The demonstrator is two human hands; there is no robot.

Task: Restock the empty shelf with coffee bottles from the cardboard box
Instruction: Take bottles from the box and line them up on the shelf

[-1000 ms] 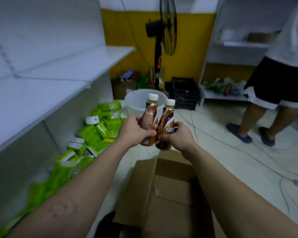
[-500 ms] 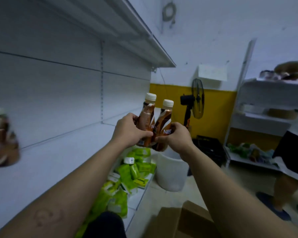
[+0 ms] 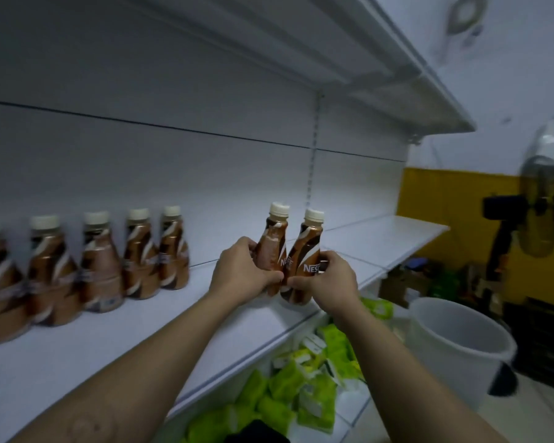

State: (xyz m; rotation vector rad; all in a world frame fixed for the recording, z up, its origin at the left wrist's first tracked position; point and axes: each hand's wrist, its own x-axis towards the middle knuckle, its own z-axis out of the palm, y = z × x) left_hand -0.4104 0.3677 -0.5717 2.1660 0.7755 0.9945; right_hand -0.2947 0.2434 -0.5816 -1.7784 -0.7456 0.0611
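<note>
Head view
Hidden: cardboard box out of frame; row of bottles blurred, its leftmost one cut off.
Changed: the shelf now fills the view, both bottles carried over it.
Left hand: wrapped around left bottle.
Right hand: wrapped around right bottle.
Bottles: upright, touching, near shelf edge, right of the row; whether their bases rest on it is unclear.

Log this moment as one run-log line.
left hand: holds coffee bottle | right hand: holds second coffee bottle | both upright over shelf | row of bottles at left
</note>
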